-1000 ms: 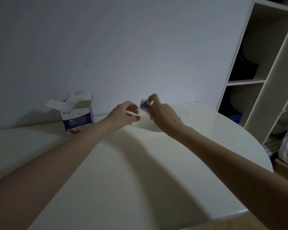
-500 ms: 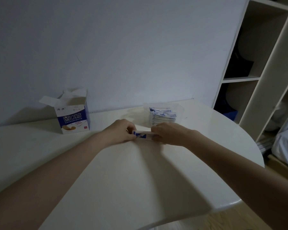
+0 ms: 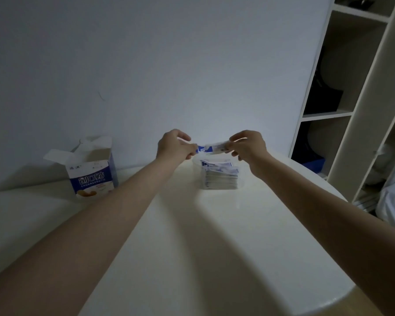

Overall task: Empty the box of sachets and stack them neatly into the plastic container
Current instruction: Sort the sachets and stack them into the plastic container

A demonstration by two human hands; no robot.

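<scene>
Both hands are raised at the far middle of the surface [image 3: 214, 236], each pinching one end of a small bundle of sachets [image 3: 211, 148]. The left hand [image 3: 175, 145] grips the left end and the right hand [image 3: 249, 144] the right end, so the hands stand apart with the bundle spanning the gap. Its long axis runs left to right, roughly level; how many sachets it holds cannot be told. The plastic container [image 3: 242, 176] stands on the surface directly below the bundle and slightly nearer, already holding a tall stack of sachets [image 3: 220, 180], whose long edges also appear to run left to right. Judgement: the bundle is aligned for a straight descent onto the stack, the hands about equally near. The box [image 3: 91, 176] stands open at the far left, well apart; whether it is empty cannot be seen. A shelf unit [image 3: 363, 110] occupies the right.
</scene>
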